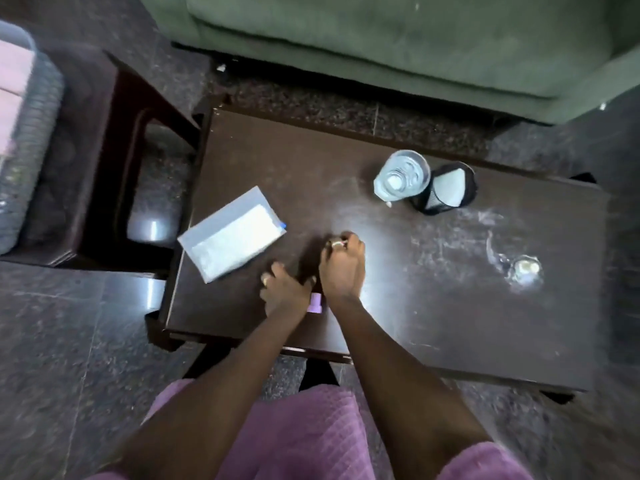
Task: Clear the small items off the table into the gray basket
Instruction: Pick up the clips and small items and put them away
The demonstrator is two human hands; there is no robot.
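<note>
My left hand (284, 289) is curled palm-down near the table's (415, 306) front edge. A small purple item (316, 303) pokes out from under its thumb side and looks held. Touching that thumb, my right hand (343, 265) has its fingers bent down onto the tabletop; the fingertips are hidden, so I cannot tell whether they pinch anything. A white envelope (232, 233) with a blue tip at one corner lies left of my hands. At the far left the gray basket (31, 150) stands on a dark side table (104, 140), with something pink inside.
A glass of water (401, 178) and a black mesh cup (443, 188) stand together at the table's back. A small shiny object (524, 268) lies toward the right end. A green sofa (381, 39) runs behind the table. The floor is dark stone.
</note>
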